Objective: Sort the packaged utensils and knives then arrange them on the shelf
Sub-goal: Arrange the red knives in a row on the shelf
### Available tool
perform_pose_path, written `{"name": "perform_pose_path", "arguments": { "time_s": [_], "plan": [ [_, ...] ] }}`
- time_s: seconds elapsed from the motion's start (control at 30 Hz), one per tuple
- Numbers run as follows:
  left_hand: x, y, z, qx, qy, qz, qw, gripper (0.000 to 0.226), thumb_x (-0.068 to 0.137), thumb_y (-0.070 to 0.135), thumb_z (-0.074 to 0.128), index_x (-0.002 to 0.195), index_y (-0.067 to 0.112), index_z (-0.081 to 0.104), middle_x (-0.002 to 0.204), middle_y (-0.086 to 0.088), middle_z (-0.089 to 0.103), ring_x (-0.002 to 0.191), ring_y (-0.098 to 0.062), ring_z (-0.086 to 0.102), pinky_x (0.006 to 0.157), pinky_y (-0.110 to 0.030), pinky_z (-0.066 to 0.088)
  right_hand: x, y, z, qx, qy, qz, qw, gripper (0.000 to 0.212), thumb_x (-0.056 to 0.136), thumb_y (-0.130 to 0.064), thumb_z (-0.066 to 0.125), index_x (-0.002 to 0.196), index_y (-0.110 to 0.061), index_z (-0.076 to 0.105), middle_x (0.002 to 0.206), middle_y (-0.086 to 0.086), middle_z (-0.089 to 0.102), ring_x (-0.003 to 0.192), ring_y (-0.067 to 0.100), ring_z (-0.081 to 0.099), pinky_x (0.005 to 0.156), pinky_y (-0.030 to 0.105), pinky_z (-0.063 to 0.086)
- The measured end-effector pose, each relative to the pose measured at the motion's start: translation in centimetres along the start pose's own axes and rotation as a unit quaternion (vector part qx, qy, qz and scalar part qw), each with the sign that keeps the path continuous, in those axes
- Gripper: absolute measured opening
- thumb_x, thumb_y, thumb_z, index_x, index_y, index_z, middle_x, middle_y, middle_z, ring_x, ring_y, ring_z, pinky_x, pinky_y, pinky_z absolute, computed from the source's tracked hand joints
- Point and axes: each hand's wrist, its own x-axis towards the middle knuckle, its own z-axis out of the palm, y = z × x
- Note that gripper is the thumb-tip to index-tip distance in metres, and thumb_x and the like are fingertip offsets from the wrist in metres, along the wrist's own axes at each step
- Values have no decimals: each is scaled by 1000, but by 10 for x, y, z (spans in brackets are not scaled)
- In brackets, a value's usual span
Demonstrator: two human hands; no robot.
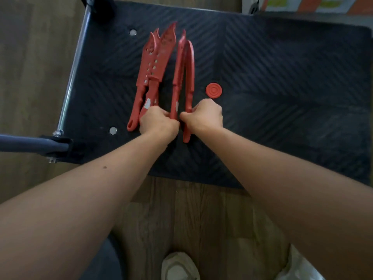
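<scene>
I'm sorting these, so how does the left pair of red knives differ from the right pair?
The left pair shows broad blades with holes; the right pair looks narrow, without holes. The left pair lies flat on the cart; the left hand and right hand hold the right pair. Both are red.

Perhaps five red knives point(153, 63) (they overlap), one red disc point(213, 89).

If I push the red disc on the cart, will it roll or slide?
The red disc lies flat, so it would probably slide, not roll. The ribbed mat may slow it. It looks thin, likely light.
</scene>
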Motion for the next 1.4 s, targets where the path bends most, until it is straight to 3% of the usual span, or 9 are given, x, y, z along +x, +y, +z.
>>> {"name": "perform_pose_path", "arguments": {
  "time_s": [0.1,0.23,0.37,0.53,0.7,0.87,1.03,1.2,1.4],
  "plan": [
    [-11,7,1,-144,-53,-79,985,11,77,5,70,85,10,63,97,-14,67,90,-25,64,89,-39,53,-1,4,-14,12,-26,31,999,16,79,-28,65,75,-12,63,91,10,70,88,27,67,77,33,55],
    [-33,25,-9,-172,-57,-72,981,27,80,7,69,107,6,64,98,-7,63,101,-24,62,93,-39,51,-10,3,-46,65,-32,53,996,18,78,-25,70,64,-17,62,87,10,71,84,28,69,81,40,56],
    [-65,72,-35,-182,-69,-29,980,30,81,6,67,111,5,63,93,0,61,103,-22,61,95,-39,50,-34,-17,-113,88,-30,49,995,17,80,-24,70,65,-21,62,88,9,71,81,25,70,81,40,57],
    [-124,171,-75,-206,-105,48,972,17,84,3,63,80,19,60,76,6,60,77,-12,60,86,-34,53,-71,-69,-220,104,-7,10,994,19,83,-24,68,65,-25,60,85,4,71,79,19,71,80,38,58],
    [-183,272,-115,-213,-93,126,964,30,82,6,65,67,32,60,76,8,67,87,-19,66,92,-41,51,-117,-127,-332,137,33,-57,988,20,85,-23,65,65,-25,61,82,5,72,81,22,70,83,40,56],
    [-259,344,-149,-231,-73,155,958,25,81,5,65,75,29,66,78,2,69,89,-23,66,94,-42,50,-177,-164,-423,162,41,-91,982,14,85,-22,65,71,-18,64,86,11,72,82,27,69,84,45,55],
    [-339,414,-179,-253,-84,186,946,19,84,2,62,99,10,69,82,2,69,85,-18,65,88,-33,51,-241,-189,-503,169,40,-119,978,13,83,-22,66,70,-19,65,85,10,73,83,27,70,84,46,55],
    [-410,493,-207,-272,-102,229,929,20,83,2,61,84,20,70,90,-6,70,96,-31,66,91,-48,50,-297,-219,-590,138,76,-181,971,21,83,-23,66,93,-5,71,93,11,73,84,23,69,85,36,54],
    [-490,577,-245,-272,-87,339,897,20,84,5,61,98,18,68,93,-3,70,91,-19,67,87,-34,52,-358,-249,-679,213,80,-200,953,13,84,-20,66,92,-11,68,85,8,70,76,21,68,81,39,57]
  ]
}}
